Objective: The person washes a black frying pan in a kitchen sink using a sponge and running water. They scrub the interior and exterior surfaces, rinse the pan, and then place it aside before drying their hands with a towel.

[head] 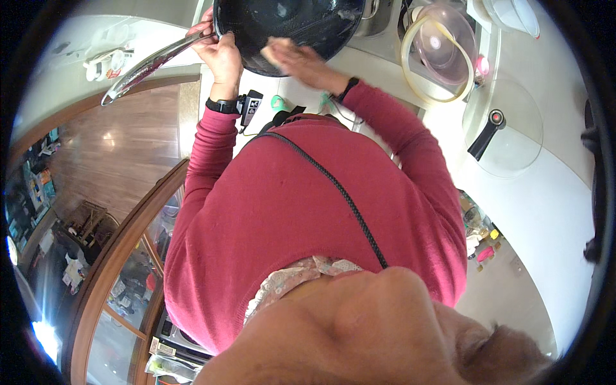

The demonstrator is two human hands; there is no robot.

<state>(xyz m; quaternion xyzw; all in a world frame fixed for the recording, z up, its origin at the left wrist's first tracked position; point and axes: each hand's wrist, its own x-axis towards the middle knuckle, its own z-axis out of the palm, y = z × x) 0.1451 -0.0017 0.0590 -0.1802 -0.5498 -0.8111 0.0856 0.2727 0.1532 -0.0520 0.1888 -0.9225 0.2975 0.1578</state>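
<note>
A dark wok (293, 21) with wet, whitish streaks on its inside is tilted up at the top of the view, partly cut off by the frame. My left hand (219, 55) grips it at the rim, where its long shiny handle (154, 70) joins and points down to the left. Inside the near part of the wok is my right hand (308, 65), blurred, with its fingers around a small pale pad (276, 49) that looks like a sponge. The blur hides the pad's exact shape.
A steel sink (378, 21) lies beyond the wok. To the right are a translucent plastic basin (435, 62) and a round glass lid (500, 139) with a black handle on a white counter (544, 202). A wood-framed glass door (130, 250) stands at the left.
</note>
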